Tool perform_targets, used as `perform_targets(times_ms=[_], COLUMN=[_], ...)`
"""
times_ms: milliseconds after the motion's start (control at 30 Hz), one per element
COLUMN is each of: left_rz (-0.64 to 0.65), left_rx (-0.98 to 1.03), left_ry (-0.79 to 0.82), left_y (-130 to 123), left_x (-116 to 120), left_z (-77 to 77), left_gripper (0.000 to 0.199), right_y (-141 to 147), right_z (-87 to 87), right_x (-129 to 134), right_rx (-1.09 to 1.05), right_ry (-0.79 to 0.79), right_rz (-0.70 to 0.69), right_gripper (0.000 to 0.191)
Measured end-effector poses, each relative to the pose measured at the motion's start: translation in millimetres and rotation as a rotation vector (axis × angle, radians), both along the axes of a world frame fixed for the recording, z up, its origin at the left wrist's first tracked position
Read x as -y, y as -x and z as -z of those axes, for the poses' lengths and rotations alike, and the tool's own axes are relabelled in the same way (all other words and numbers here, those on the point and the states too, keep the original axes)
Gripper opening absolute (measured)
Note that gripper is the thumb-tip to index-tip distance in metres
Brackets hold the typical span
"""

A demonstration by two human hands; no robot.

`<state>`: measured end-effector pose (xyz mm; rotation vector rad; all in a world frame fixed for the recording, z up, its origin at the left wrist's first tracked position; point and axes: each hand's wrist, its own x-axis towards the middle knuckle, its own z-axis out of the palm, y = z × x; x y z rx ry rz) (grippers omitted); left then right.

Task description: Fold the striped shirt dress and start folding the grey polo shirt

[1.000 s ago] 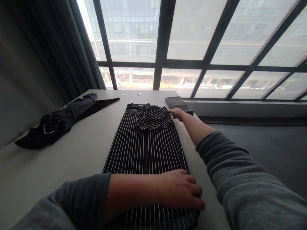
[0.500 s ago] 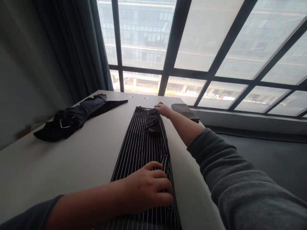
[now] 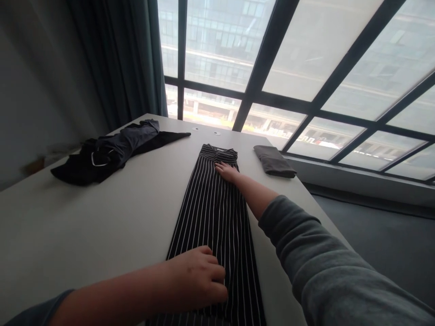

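Black trousers with thin white stripes [image 3: 200, 213] lie lengthwise on the white table, their gathered waistband [image 3: 220, 154] at the far end and their legs running toward me. My right hand [image 3: 227, 172] lies flat on the cloth just below the waistband, fingers extended. Over the nearer part of the legs is my left hand [image 3: 199, 276], back upward and fingers curled in. Its fingertips are hidden, so whether it grips any cloth cannot be made out.
On the table's left lies a heap of black and dark grey clothing [image 3: 112, 151]. A folded grey-brown cloth [image 3: 274, 161] rests near the right edge of the table [image 3: 136, 217]. Behind are a dark curtain [image 3: 118, 59] and framed windows. Two small white items sit at the back edge.
My right hand has moved from the waistband's right corner down onto the cloth. The bunched part there now lies flatter. My left hand has shifted slightly left, its fingers more curled. The view has turned.
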<state>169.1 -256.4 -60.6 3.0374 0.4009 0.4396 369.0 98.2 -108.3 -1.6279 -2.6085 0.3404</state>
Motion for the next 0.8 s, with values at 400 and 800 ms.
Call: perform_targets(times_ms=[400,800], left_rz=[0.140,-0.565], left_rx=[-0.012,0.218], left_ry=[0.272,0.278], left_y=[5,16], left_x=[-2,-39], left_z=[12.0,29.9], left_gripper=[0.009,0.026], right_y=[8,13], right_z=[8.7,14.5], right_x=[12,168], right_rx=[-0.119,-0.136], right_ry=[-0.153,-0.096], right_rz=[0.151,-0.082], right_gripper=[0.061,0.079])
